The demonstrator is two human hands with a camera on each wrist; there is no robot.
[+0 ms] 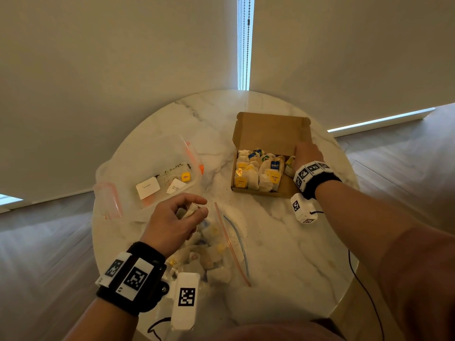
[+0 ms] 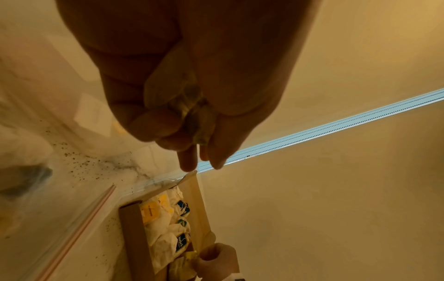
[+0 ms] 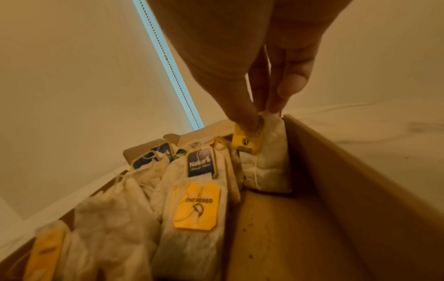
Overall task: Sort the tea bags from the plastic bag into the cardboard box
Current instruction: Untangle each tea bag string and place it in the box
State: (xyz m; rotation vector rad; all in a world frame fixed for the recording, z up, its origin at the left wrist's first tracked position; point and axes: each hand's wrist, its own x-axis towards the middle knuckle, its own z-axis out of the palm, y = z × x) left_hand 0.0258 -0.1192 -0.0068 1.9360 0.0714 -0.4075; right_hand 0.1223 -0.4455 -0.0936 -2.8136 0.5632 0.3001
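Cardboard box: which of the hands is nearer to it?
Right. The right hand is inside the cardboard box at its right end, pinching a yellow-tagged tea bag. The left hand is off to the box's left, above the plastic bag, holding another tea bag.

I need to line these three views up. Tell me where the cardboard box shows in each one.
Head: the cardboard box lies right of centre on the table, lid open.
Left wrist: bottom centre, below the left hand.
Right wrist: it fills the lower half, its wall at right.
Shared landmark: the blue Natur's tag.
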